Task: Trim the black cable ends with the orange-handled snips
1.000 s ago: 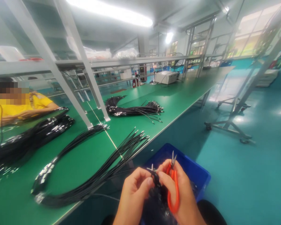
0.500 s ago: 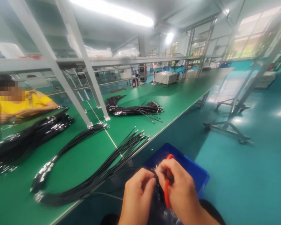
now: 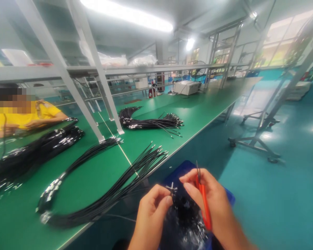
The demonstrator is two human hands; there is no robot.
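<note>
My left hand (image 3: 153,210) pinches a black cable (image 3: 173,193) between thumb and forefinger. Several short pale wire ends splay out of its tip. To the right, my right hand (image 3: 211,194) is wrapped round red-handled cutters (image 3: 205,205), whose dark jaws point upward. The thumb and forefinger of that hand stand a little apart, close to the splayed wires without touching them. Beneath both hands is a blue bin (image 3: 181,170) with a dark tangle of cables (image 3: 189,217) in it.
A curved bundle of black cables (image 3: 75,215) lies on the green bench (image 3: 94,180), with another bundle (image 3: 151,121) farther back. At left, a person in yellow (image 3: 45,113) sits behind a cable heap (image 3: 41,146). A wheeled metal stand (image 3: 255,142) is at right.
My right hand has drawn away to the right from the left hand, and the cutters have swung so their jaws point up. The splayed wire ends now show clearly.
</note>
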